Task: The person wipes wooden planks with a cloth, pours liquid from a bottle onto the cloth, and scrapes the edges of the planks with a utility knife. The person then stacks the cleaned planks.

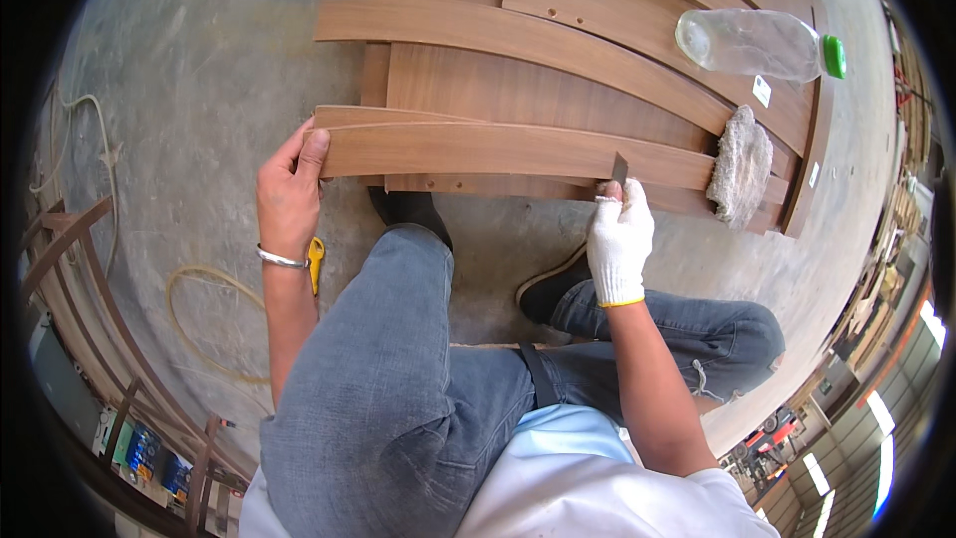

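Observation:
My bare left hand (289,189) grips the left end of a brown wooden slat (478,149), thumb on top. A second slat shows just behind it along its far edge. My right hand (619,244), in a white knit glove with the thumb tip showing bare, is closed on a small flat metal blade (620,167). The blade points up and lies over the slat's near edge; whether it touches the wood I cannot tell. A grey-white wad of cloth (742,167) rests near the slat's right end.
More brown slats and panels (448,80) lie stacked beneath and beyond. On them lies a clear plastic bottle (752,45) with a green cap. A yellow-handled tool (316,261) is on the concrete floor beside my left forearm. Brown frames (90,269) stand at the left.

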Demonstrator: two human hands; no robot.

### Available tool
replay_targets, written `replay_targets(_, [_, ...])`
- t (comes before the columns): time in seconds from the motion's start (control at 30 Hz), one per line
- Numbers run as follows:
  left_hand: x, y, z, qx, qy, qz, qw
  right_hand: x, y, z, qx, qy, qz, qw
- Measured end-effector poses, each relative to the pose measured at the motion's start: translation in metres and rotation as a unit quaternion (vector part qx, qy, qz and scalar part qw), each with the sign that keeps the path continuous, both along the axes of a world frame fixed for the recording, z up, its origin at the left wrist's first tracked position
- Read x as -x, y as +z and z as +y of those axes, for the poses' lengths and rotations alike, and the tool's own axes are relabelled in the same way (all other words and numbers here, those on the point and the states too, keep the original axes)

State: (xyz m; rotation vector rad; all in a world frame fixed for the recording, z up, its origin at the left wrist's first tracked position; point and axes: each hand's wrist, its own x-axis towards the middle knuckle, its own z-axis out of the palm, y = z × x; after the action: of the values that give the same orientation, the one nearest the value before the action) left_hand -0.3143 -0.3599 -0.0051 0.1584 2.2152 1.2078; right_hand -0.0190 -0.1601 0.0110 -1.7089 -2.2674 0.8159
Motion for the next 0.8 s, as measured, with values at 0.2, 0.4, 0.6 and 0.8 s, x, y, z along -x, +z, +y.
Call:
replay_targets(0.2, [0.0, 0.0, -0.001, 0.005, -0.003, 0.0, 1.0, 0.025, -0.003, -0.027, -0.004, 0.062, -0.022, 0.998])
replay_targets(0.4, [-0.001, 0.001, -0.002, 0.001, -0.004, 0.006, 1.0, 0.052, 0.002, -0.047, 0.011, 0.108, -0.03, 0.994])
replay_targets(0.6, [0.002, 0.005, -0.001, 0.018, -0.021, -0.006, 1.0, 0.064, -0.003, -0.059, 0.007, 0.132, 0.004, 0.991])
replay_targets(0.8, [0.003, 0.003, -0.004, 0.005, -0.024, -0.016, 1.0, 0.045, -0.001, -0.044, -0.016, 0.089, -0.013, 0.996])
